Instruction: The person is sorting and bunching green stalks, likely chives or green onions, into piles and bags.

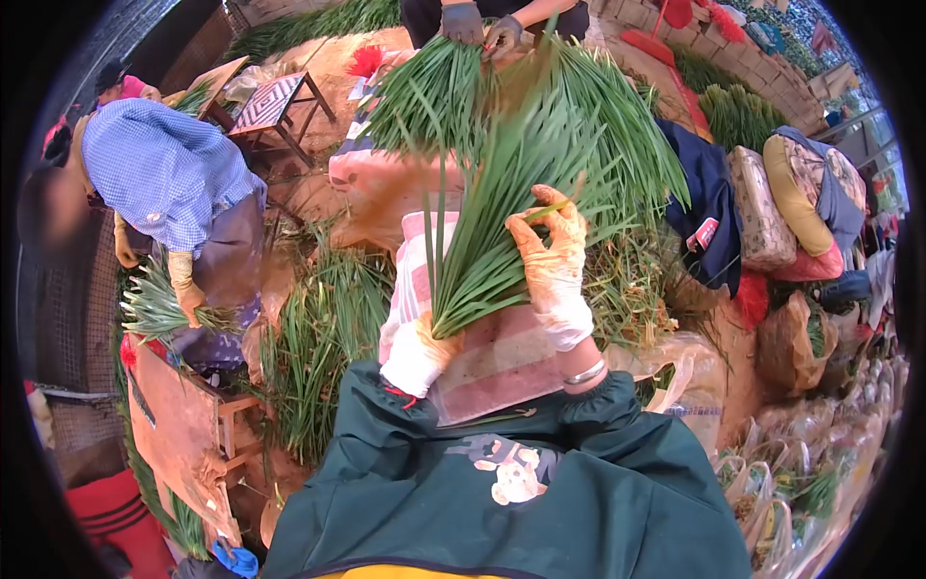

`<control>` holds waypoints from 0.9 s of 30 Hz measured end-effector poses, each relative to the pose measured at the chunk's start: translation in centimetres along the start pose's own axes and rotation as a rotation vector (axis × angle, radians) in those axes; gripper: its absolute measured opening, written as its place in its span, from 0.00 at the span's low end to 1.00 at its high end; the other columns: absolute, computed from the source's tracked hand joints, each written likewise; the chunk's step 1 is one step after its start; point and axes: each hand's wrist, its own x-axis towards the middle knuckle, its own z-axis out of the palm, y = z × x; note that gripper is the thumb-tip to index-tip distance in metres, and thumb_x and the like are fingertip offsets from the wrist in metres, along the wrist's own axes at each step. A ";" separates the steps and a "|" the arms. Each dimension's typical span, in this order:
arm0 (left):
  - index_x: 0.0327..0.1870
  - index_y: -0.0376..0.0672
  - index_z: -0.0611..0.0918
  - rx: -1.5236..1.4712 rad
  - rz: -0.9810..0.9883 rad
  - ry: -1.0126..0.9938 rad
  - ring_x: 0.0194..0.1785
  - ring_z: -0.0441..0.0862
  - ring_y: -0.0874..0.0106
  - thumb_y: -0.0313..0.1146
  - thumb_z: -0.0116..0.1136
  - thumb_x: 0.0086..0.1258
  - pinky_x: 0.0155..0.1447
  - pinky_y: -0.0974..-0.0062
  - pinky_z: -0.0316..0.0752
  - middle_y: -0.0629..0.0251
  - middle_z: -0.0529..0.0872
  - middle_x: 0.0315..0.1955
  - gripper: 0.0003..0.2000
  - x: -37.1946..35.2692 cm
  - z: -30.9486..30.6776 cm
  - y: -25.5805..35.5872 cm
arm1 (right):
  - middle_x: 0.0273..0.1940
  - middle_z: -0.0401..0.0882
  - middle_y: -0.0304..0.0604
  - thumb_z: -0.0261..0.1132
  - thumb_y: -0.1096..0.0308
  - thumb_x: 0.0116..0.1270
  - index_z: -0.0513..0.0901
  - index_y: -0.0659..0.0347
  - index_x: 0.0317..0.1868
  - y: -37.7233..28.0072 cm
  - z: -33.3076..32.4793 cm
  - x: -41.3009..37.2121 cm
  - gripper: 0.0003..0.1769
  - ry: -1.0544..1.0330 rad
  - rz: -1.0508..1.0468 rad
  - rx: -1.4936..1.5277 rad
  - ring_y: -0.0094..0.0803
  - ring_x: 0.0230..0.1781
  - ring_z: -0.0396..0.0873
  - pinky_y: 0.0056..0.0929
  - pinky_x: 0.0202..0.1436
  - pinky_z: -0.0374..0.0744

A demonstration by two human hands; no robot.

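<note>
My left hand (pixel 424 352), in a stained white glove, is closed around the lower end of a bunch of green garlic chives (pixel 492 270). The leaves fan up and away from me above my lap. At the right side of the bunch is my right hand (pixel 558 265), also gloved, with thumb and forefinger bent together. A thin yellowish chive leaf (pixel 555 206) shows at its fingertips. Under both hands a pink-and-white checked cloth (pixel 497 372) covers my lap. Brown blurred strands hang in the air above the bunch.
A large heap of chives (pixel 608 125) lies ahead, where a co-worker's gloved hands (pixel 482 29) work. On the left a person in a blue checked shirt (pixel 159 169) bends over a chive bunch (pixel 169 299). Loose leaves (pixel 328 338) cover the ground. Plastic bags (pixel 810 473) stand at right.
</note>
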 end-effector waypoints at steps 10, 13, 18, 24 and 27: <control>0.42 0.42 0.80 -0.203 -0.223 0.008 0.35 0.82 0.53 0.38 0.62 0.57 0.37 0.64 0.77 0.53 0.84 0.28 0.14 -0.7 -0.5 1.1 | 0.44 0.83 0.41 0.67 0.72 0.59 0.83 0.61 0.46 6.8 -16.9 2.5 0.14 -0.255 0.425 -0.515 0.23 0.33 0.75 0.23 0.43 0.74; 0.47 0.41 0.78 -0.089 -0.216 0.018 0.34 0.83 0.57 0.37 0.63 0.58 0.37 0.67 0.77 0.54 0.85 0.29 0.17 -1.0 0.1 1.4 | 0.46 0.82 0.42 0.66 0.73 0.59 0.81 0.61 0.50 3.3 -17.0 1.3 0.17 0.041 0.246 -0.437 0.24 0.34 0.77 0.22 0.42 0.75; 0.46 0.41 0.77 0.003 -0.239 0.042 0.33 0.83 0.56 0.39 0.64 0.57 0.36 0.65 0.77 0.54 0.84 0.29 0.18 -1.4 1.2 1.7 | 0.49 0.80 0.42 0.62 0.78 0.60 0.79 0.62 0.53 -6.1 -11.6 3.8 0.19 0.004 -0.087 0.060 0.28 0.40 0.77 0.26 0.44 0.75; 0.45 0.42 0.77 0.014 -0.240 0.072 0.32 0.82 0.54 0.39 0.65 0.57 0.34 0.64 0.76 0.53 0.83 0.26 0.17 -1.7 1.5 1.7 | 0.55 0.76 0.48 0.73 0.62 0.52 0.65 0.65 0.65 -3.1 -8.2 6.0 0.42 -0.259 -0.161 -0.417 0.29 0.38 0.74 0.26 0.44 0.75; 0.40 0.42 0.76 -0.008 -0.189 0.143 0.28 0.80 0.52 0.41 0.65 0.56 0.32 0.61 0.75 0.54 0.81 0.23 0.16 -1.8 1.7 1.4 | 0.49 0.76 0.43 0.77 0.58 0.46 0.64 0.66 0.65 -2.7 -7.4 5.1 0.48 -0.519 0.291 -0.028 0.27 0.33 0.70 0.24 0.40 0.73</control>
